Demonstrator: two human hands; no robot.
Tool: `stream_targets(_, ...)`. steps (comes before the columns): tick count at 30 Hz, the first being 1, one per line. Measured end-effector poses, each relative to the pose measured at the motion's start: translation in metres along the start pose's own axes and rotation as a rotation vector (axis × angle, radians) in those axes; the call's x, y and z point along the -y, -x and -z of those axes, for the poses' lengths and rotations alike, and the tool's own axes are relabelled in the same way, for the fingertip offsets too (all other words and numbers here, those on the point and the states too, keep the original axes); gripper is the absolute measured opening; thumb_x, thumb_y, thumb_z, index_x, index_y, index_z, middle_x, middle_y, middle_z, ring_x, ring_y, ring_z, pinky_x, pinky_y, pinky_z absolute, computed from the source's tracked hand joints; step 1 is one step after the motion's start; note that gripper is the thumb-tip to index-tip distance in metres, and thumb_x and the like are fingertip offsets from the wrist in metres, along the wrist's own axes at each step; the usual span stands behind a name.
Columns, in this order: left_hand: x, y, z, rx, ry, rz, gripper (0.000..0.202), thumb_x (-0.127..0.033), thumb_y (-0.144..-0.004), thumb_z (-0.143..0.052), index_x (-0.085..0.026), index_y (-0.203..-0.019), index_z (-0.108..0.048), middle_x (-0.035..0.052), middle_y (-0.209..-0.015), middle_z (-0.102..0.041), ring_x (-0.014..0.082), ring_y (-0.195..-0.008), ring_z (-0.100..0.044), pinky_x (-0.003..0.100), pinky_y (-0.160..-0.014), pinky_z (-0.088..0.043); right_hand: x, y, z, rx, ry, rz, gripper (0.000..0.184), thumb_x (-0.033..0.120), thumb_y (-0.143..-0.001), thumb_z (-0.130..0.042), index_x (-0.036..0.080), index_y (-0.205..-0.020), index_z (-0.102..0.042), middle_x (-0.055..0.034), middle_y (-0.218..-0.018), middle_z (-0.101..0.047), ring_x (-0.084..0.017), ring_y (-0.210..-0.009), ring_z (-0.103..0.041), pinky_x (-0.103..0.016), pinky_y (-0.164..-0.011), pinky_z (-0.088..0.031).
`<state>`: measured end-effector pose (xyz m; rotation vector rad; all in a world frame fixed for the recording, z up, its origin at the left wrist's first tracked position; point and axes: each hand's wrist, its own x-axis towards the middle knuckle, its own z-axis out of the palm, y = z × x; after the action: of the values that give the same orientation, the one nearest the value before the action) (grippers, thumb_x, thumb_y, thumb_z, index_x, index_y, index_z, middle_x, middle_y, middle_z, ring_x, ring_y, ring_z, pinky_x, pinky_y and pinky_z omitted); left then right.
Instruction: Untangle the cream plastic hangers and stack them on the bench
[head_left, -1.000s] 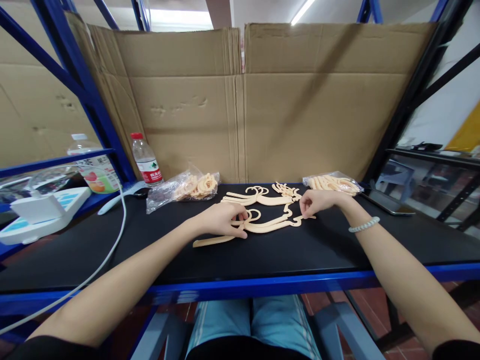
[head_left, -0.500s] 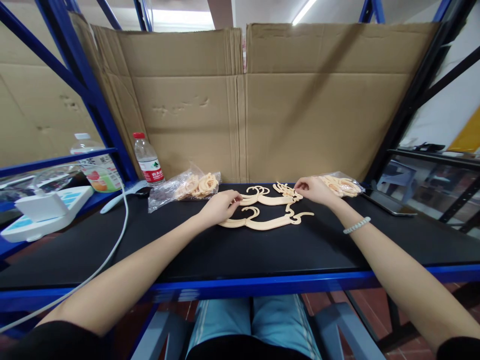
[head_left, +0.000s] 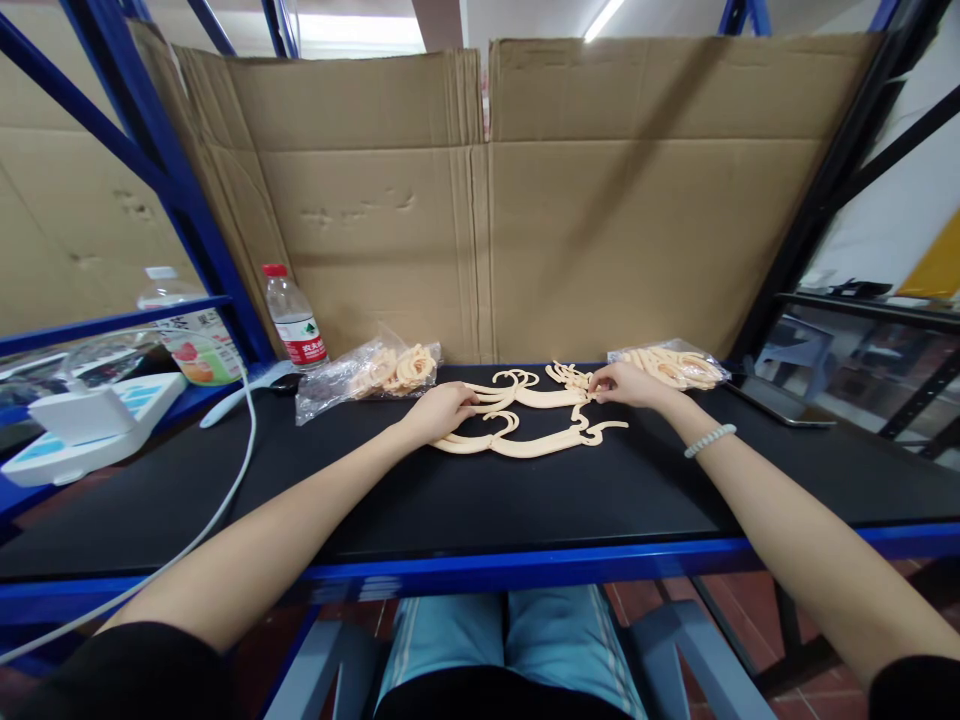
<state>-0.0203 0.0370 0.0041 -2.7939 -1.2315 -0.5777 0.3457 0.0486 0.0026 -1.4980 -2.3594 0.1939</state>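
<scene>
Several flat cream-coloured hanger-shaped pieces (head_left: 525, 442) lie in a loose stack on the black work surface (head_left: 465, 500). My left hand (head_left: 441, 410) rests on the stack's left end, fingers curled over the pieces. My right hand (head_left: 626, 383) is at the stack's right end, fingertips pinched on a small pile of cream hook parts (head_left: 571, 378). A bead bracelet (head_left: 709, 439) is on my right wrist.
Two clear bags of cream parts lie at the back: one left (head_left: 371, 373), one right (head_left: 670, 365). A water bottle (head_left: 293, 319) stands by the cardboard wall (head_left: 487, 200). A white cable (head_left: 217, 500) and white device (head_left: 82, 425) are at left; a tablet (head_left: 780, 405) is at right.
The stack of pieces was pushed farther from me. Both hands moved away with it; my right hand went from the near piece's right end to the hook parts.
</scene>
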Motion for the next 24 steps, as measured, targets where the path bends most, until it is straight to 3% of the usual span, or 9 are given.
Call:
stream_targets(5,-0.004,0.001,0.004,-0.004,0.002,-0.011,0.011,-0.016,-0.082,-0.049,-0.016,-0.082,-0.060,0.0074,-0.089,-0.063,0.0181,-0.079,-0.059,0.028,-0.072,-0.045,0.005,-0.001,-0.001,-0.094,0.080,0.142,0.021,0.030,-0.076,-0.059,0.018,-0.084,-0.074,-0.0059,-0.075,-0.068,-0.015,-0.063,-0.057,-0.026,-0.057,-0.039)
stream_targets(10,-0.011,0.005,0.011,-0.005,0.042,0.090,0.011,-0.018,-0.086,-0.044,-0.016,-0.087,-0.055,0.0051,-0.077,-0.063,0.0181,-0.070,-0.059,0.027,-0.065,-0.043,0.021,0.002,0.000,-0.428,0.124,0.069,0.021,0.028,-0.077,-0.056,0.018,-0.082,-0.073,-0.0028,-0.063,-0.065,-0.014,-0.056,-0.055,-0.025,-0.056,-0.038)
stream_targets(15,-0.015,0.007,0.015,-0.056,0.045,0.137,0.011,-0.023,-0.088,-0.043,-0.018,-0.095,-0.050,0.0051,-0.077,-0.064,0.0191,-0.065,-0.059,0.029,-0.062,-0.042,0.053,0.012,0.006,-0.792,-0.165,-0.082,0.030,0.040,-0.082,-0.052,0.016,-0.089,-0.068,0.0002,-0.049,-0.055,-0.012,-0.047,-0.050,-0.026,-0.055,-0.041)
stream_targets(20,-0.023,0.009,0.022,-0.201,0.132,0.100,0.007,-0.021,-0.087,-0.043,-0.019,-0.093,-0.046,0.0054,-0.082,-0.062,0.0192,-0.071,-0.060,0.030,-0.065,-0.043,0.083,0.015,0.009,-0.785,-0.605,-0.180,0.037,0.048,-0.082,-0.051,0.017,-0.099,-0.059,0.0017,-0.049,-0.053,-0.010,-0.036,-0.044,-0.024,-0.039,-0.035)
stream_targets(24,-0.025,0.010,0.024,-0.288,0.208,0.082,0.005,-0.019,-0.084,-0.044,-0.019,-0.089,-0.043,0.0041,-0.080,-0.059,0.0184,-0.072,-0.058,0.030,-0.067,-0.042,0.096,0.011,0.001,-0.694,-0.918,-0.167,0.030,0.043,-0.075,-0.060,0.018,-0.092,-0.053,-0.0023,-0.061,-0.063,-0.014,-0.050,-0.061,-0.026,-0.048,-0.049)
